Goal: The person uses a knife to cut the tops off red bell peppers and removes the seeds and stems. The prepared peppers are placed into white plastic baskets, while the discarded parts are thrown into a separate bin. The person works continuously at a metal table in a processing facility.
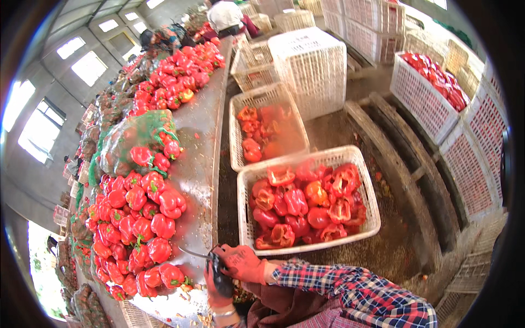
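My right hand (242, 263), in a red glove with a plaid sleeve behind it, lies against my left hand (217, 283), gloved in red and black. A thin curved knife blade (192, 252) juts leftward from where they meet; its handle is hidden, and I cannot tell which hand grips it. To their left, whole red bell peppers (141, 227) are heaped on a metal table (197, 164). Just beyond my right hand, a white plastic crate (309, 247) holds opened and whole-looking red peppers (295, 201). Another crate (233, 135) behind it also holds opened peppers.
A green mesh sack (135, 139) and more peppers (176, 78) lie farther along the table. An upturned white crate (311, 74) stands beyond the filled ones. Wooden rails (389, 176) cross the floor; stacked crates (469, 164) line the right. A co-worker (225, 18) is at the far end.
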`<state>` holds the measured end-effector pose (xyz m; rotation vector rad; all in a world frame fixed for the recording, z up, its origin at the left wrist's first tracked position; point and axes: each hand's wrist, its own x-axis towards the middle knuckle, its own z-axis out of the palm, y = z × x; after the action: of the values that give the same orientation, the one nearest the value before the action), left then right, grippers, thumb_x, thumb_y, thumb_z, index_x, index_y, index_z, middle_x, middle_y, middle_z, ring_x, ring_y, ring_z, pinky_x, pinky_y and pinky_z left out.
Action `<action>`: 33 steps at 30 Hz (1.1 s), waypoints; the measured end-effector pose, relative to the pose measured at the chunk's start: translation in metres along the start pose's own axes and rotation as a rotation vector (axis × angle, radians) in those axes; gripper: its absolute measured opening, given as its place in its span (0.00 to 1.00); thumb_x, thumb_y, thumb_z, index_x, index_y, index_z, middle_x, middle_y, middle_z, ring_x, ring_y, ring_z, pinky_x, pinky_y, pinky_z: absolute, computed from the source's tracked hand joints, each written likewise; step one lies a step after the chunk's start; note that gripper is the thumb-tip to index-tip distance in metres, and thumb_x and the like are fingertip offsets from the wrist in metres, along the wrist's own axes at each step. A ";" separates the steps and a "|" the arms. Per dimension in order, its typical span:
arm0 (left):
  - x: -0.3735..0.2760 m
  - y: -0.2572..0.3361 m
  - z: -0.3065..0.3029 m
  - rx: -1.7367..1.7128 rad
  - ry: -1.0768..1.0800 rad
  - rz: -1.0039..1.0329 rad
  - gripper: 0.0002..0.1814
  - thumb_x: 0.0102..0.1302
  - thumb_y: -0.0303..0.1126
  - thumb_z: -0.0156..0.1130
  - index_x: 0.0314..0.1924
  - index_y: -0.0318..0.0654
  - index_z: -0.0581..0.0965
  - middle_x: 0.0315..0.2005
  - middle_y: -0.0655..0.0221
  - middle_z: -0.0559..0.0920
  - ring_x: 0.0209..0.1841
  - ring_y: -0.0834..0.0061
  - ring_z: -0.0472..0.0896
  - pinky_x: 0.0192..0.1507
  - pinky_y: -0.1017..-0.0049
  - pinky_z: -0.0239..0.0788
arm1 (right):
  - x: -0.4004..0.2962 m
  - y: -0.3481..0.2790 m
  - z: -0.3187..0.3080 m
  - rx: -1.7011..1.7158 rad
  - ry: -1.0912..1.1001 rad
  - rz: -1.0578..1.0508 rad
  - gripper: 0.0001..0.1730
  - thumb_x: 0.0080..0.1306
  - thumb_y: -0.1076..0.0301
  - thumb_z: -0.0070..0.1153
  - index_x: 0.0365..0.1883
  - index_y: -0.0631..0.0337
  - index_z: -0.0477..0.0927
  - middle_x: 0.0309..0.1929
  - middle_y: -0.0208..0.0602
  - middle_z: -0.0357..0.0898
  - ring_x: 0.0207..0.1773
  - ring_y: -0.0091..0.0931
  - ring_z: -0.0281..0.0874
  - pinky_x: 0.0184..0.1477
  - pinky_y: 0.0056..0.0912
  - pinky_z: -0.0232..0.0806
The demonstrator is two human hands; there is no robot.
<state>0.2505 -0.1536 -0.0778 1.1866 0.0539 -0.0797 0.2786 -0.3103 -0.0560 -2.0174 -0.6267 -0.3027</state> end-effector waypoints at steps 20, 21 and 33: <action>-0.018 0.000 0.015 1.583 0.026 0.590 0.11 0.63 0.36 0.52 0.25 0.41 0.68 0.21 0.72 0.68 0.22 0.75 0.69 0.25 0.73 0.60 | -0.119 0.340 -0.209 -1.135 -0.145 0.699 0.32 0.59 0.57 0.49 0.61 0.59 0.65 0.55 0.43 0.70 0.58 0.36 0.68 0.61 0.44 0.53; -0.018 -0.006 0.008 1.327 -0.005 0.439 0.07 0.64 0.33 0.51 0.34 0.38 0.67 0.29 0.69 0.70 0.29 0.73 0.71 0.33 0.72 0.62 | -0.126 0.343 -0.211 -1.154 -0.140 0.757 0.32 0.59 0.58 0.49 0.62 0.59 0.64 0.56 0.43 0.70 0.58 0.36 0.68 0.61 0.44 0.53; -0.025 -0.043 -0.009 0.653 0.410 0.153 0.13 0.57 0.39 0.52 0.29 0.37 0.78 0.24 0.67 0.77 0.26 0.69 0.77 0.29 0.68 0.69 | -0.129 0.227 -0.188 -1.085 -0.300 0.230 0.41 0.56 0.49 0.57 0.65 0.56 0.62 0.64 0.45 0.61 0.67 0.38 0.58 0.63 0.46 0.54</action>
<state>0.2214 -0.1607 -0.1186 1.8408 0.3159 0.3045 0.3024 -0.6030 -0.1872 -3.1916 -0.4217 -0.2143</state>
